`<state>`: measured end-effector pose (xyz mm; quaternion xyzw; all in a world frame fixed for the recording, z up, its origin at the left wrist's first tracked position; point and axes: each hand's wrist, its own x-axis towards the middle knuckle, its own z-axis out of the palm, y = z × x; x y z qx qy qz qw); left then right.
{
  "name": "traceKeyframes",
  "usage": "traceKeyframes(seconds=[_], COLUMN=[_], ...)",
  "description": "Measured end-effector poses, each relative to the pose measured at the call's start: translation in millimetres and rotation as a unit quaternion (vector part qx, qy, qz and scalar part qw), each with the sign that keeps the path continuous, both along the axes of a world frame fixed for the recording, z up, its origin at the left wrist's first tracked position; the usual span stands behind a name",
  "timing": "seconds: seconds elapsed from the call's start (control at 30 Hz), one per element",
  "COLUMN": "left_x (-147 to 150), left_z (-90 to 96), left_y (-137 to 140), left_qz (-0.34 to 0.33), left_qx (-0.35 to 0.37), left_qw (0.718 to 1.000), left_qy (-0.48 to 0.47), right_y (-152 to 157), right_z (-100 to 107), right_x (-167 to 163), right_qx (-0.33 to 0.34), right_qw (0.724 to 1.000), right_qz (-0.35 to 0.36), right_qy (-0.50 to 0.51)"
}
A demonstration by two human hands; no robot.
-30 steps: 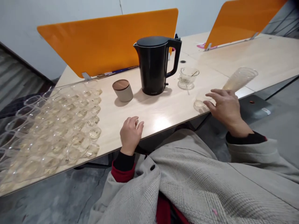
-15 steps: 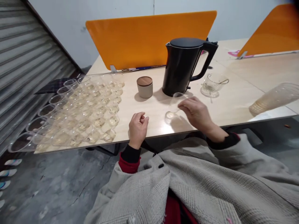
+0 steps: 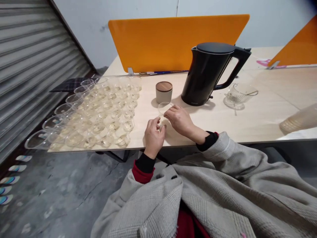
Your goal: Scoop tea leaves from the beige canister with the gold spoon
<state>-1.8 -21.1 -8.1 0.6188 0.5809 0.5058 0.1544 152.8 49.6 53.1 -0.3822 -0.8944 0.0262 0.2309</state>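
Both hands meet over one clear plastic cup (image 3: 163,107) near the front edge of the counter (image 3: 260,115), just in front of a small beige canister. The right hand (image 3: 178,119) pinches the cup's rim between thumb and fingertips, its fingers curled over the near side of the rim. The left hand (image 3: 153,135) sits just beside it, fingers loosely curled with thumb and forefinger close to the lower part of the cup; whether they actually touch the cup cannot be told, since the plastic is nearly invisible there. The cup stands roughly upright, its open mouth up.

To the left, a dense block of clear plastic cups (image 3: 99,112) in rows fills the counter's left end, from the front edge back toward the orange divider; its nearest cups lie just beside the left hand. The beige canister with a brown lid (image 3: 163,92) stands just behind the held cup. A black electric kettle (image 3: 209,74) stands right of the canister, handle pointing right. Further right is a glass pitcher on a saucer (image 3: 236,96). At the right edge of the view, a stack of clear cups (image 3: 298,119) lies tipped on its side. An orange divider panel (image 3: 173,41) runs along the back edge.
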Motion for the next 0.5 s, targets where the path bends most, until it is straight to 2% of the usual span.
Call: traceKeyframes(seconds=[0.13,0.27,0.5], left_x=[0,-1,-1], left_z=[-0.2,-1.7,-4.2], left_y=[0,3,6], left_qz=[0.003,0.006,-0.036], left_qx=[0.000,0.001,-0.021], left_qw=[1.000,1.000,0.999], left_qy=[0.003,0.000,0.017], right_y=[-2,-3,-15], right_z=[3,7,8], right_x=[0,2,22], right_qx=[0.012,0.018,0.010], right_qw=[0.999,0.999,0.998], right_qz=[-0.019,-0.010,-0.024], right_qy=[-0.033,-0.049,-0.054])
